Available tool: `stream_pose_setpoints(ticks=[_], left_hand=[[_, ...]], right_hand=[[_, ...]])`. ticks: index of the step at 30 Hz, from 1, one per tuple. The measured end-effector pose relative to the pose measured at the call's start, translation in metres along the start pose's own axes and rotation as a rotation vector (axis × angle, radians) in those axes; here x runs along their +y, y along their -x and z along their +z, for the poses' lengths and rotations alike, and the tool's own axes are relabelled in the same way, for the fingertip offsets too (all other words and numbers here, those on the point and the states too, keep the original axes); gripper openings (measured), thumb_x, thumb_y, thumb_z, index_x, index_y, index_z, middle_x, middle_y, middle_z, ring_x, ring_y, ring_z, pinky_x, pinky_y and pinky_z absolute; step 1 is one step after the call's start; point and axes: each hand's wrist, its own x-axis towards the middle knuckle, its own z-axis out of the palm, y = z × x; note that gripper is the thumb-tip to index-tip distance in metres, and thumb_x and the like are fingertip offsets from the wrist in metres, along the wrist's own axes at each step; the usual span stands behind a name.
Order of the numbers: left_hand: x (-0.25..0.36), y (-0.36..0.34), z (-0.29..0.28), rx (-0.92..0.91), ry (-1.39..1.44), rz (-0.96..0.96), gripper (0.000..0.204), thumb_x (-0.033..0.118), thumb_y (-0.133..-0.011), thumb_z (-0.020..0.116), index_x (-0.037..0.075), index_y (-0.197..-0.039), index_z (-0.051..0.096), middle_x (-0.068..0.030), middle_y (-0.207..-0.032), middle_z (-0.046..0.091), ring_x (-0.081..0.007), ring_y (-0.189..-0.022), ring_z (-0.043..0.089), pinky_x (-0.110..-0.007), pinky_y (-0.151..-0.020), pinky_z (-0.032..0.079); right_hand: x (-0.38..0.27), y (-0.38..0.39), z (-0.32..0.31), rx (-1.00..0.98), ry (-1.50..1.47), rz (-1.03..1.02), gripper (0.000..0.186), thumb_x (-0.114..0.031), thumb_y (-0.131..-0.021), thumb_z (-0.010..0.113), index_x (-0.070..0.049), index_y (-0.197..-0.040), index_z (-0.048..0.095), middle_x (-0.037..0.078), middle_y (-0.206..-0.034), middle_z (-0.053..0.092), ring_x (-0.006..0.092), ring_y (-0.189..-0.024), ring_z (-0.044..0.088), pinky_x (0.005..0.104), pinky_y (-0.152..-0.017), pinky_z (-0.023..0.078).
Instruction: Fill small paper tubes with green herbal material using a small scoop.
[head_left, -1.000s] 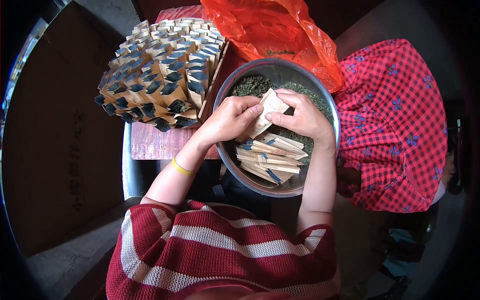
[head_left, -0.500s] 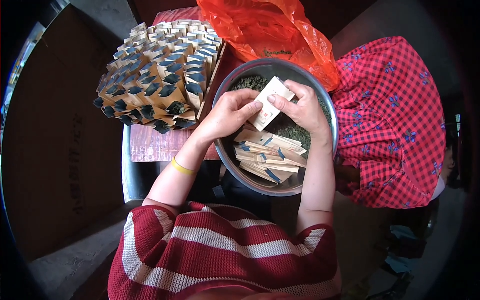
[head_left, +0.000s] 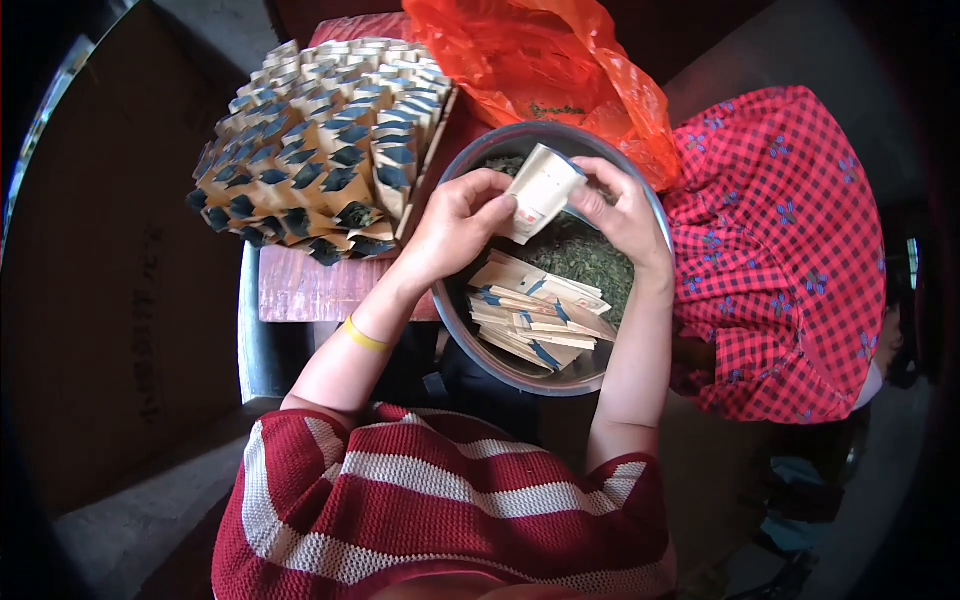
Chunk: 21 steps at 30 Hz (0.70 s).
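Over a metal basin (head_left: 447, 312), both my hands hold one small paper packet (head_left: 541, 192), pale on the outside with a dark blue edge at its upper end. My left hand (head_left: 452, 222) pinches its lower left side between thumb and fingers. My right hand (head_left: 626, 215) grips the upper right edge, and the packet bows slightly between them. Inside the basin are dried green leaves (head_left: 585, 252). A loose pile of flat paper packets (head_left: 535, 315) with blue edges lies on the leaves at the near side.
Many upright open packets (head_left: 320, 150), some showing leaves, stand packed together on a reddish wooden table (head_left: 320, 290) at the left. An orange-red plastic bag (head_left: 560, 60) lies open behind the basin. Red checked cloth (head_left: 780, 250) is close on the right; a brown carton (head_left: 120, 260) stands far left.
The packet, flat before, now bows and has tilted. My right hand has slid from its face to its upper right edge, and my left thumb has moved toward its side.
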Motion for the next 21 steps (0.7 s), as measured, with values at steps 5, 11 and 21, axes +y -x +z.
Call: stream_pose_setpoints(ticks=[5,11,21], left_hand=[[-0.010,-0.009,0.004,-0.031,-0.291,0.228,0.028,0.007,-0.092,0.064,-0.005,-0.117,0.061,-0.0109,-0.104,0.069,-0.0156,-0.095,0.065,-0.031,-0.086,0.053],[-0.012,-0.007,0.000,-0.192,-0.545,0.182,0.029,0.018,-0.088,0.062,0.001,-0.111,0.067,-0.0214,-0.102,0.070,-0.0371,-0.099,0.067,-0.046,-0.089,0.052],[-0.060,-0.003,0.011,-0.605,-0.623,0.375,0.040,0.019,-0.101,0.047,0.016,-0.140,0.052,-0.0108,-0.147,0.047,-0.0181,-0.138,0.041,-0.032,-0.115,0.027]], right_hand=[[-0.014,0.008,0.009,0.249,0.088,0.051,0.023,-0.012,-0.095,0.068,0.005,-0.111,0.064,0.002,-0.093,0.067,0.0075,-0.082,0.060,0.0229,-0.074,0.050],[-0.060,-0.014,0.037,0.490,-0.143,-0.170,0.017,-0.008,-0.096,0.066,0.000,-0.110,0.061,0.004,-0.097,0.067,0.0070,-0.084,0.061,0.0229,-0.076,0.051],[-0.084,-0.067,0.148,-0.088,0.745,-0.262,0.023,-0.026,-0.087,0.070,-0.006,-0.098,0.068,0.012,-0.095,0.070,0.0295,-0.085,0.068,0.0361,-0.075,0.054]])
